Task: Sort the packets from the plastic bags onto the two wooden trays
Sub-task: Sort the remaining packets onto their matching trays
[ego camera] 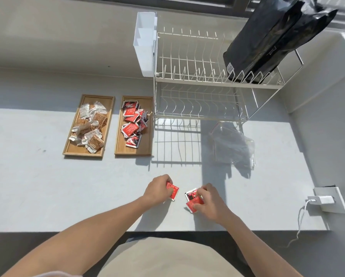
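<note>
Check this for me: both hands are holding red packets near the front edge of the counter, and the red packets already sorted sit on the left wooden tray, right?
Not quite. In the head view the sorted red packets lie on the right wooden tray, beside the dish rack; the left wooden tray holds brown-and-white packets. The left hand and right hand do hold red packets.

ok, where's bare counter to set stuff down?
Bare: left of the brown-packet tray, and between the trays' near edges and the hands. Crowded: right tray against the dish rack, empty plastic bag beneath it.
</note>
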